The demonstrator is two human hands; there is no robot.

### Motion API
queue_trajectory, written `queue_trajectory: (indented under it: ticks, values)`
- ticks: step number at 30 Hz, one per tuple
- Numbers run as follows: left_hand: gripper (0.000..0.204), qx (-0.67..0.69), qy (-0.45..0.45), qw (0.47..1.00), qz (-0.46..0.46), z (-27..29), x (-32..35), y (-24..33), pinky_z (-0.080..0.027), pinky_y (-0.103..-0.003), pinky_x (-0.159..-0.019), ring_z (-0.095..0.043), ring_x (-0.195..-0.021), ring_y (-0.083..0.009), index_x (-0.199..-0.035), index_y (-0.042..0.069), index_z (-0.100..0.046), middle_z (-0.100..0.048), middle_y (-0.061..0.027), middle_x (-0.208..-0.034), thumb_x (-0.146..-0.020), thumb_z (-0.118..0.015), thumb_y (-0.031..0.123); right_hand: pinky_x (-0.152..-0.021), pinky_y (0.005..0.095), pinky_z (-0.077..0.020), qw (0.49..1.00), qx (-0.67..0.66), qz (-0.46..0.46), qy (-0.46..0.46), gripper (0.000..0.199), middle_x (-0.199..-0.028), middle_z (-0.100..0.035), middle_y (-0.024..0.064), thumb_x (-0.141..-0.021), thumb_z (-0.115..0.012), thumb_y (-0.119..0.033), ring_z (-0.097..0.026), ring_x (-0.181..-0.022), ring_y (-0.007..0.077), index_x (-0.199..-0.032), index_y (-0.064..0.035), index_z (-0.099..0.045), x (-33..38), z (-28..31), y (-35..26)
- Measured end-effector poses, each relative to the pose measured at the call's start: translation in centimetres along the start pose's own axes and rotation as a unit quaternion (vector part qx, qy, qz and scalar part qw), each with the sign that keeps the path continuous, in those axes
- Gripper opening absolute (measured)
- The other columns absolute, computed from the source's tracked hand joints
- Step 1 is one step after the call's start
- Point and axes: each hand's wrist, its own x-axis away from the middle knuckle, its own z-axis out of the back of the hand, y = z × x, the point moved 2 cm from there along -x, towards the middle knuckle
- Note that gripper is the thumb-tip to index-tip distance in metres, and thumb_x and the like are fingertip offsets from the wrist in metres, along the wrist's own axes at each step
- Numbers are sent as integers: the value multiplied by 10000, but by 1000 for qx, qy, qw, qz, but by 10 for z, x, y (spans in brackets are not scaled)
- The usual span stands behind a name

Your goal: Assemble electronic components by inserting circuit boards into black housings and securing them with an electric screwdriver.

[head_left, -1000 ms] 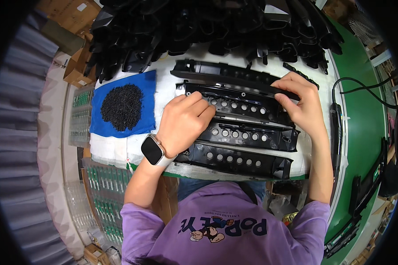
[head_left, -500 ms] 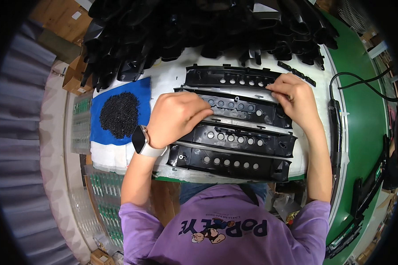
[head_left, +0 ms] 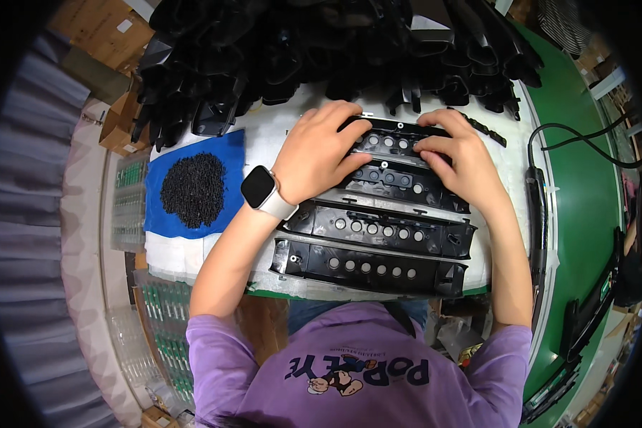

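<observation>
Head view: long black plastic panel (head_left: pixel 396 139), row of round holes, under both hands.

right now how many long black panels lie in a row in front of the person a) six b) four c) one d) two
b: four long black panels, from the farthest, under both hands, through two middle ones to the nearest, lie side by side on the white pad.
</observation>
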Motion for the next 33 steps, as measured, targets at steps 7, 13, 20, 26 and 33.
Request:
queue_trajectory:
  ticks: [7,13,20,26,33]
  values:
    - [288,45,22,999,4,-4,-4,-5,-447,-378,-852,-550,-1001,-297,-1004,31,-620,-578,-100,-1088,-773,-680,192,-807,344,-487,998,35,-31,32,183,-1032,-603,75,-679,-695,-31,-577,-987,252,-861,-29,-681,-6,0,5]
    - [145,13,-15,999,42,-9,-24,-7,-459,-358,-774,-576,-870,-251,-851,46,-640,-586,-50,-941,-741,-688,128,-756,338,-498,998,8,-43,36,129,-964,-615,60,-675,-696,-16,-594,-917,237,-802,-17,-674,-6,-12,11]
    - [96,4,44,999,-30,-10,-16,-14,-452,-339,-775,-582,-875,-218,-769,61,-666,-605,-25,-922,-696,-711,104,-782,347,-492,999,24,8,43,134,-997,-606,57,-662,-711,-31,-586,-948,237,-792,-21,-677,-6,-12,3]
    - [109,-17,34,998,-57,-3,-10,-13,-442,-357,-843,-567,-1004,-231,-791,74,-683,-617,-49,-1072,-741,-697,170,-859,351,-475,1000,7,3,24,125,-1076,-600,96,-687,-707,-65,-562,-1046,266,-799,-14,-682,-3,-3,-2]
    - [146,-29,27,998,-57,6,-5,-3,-428,-383,-884,-553,-1040,-252,-835,72,-674,-596,-76,-1113,-783,-670,208,-834,363,-460,999,-16,-7,39,135,-989,-582,107,-635,-715,-25,-555,-992,285,-748,3,-647,0,10,-22]
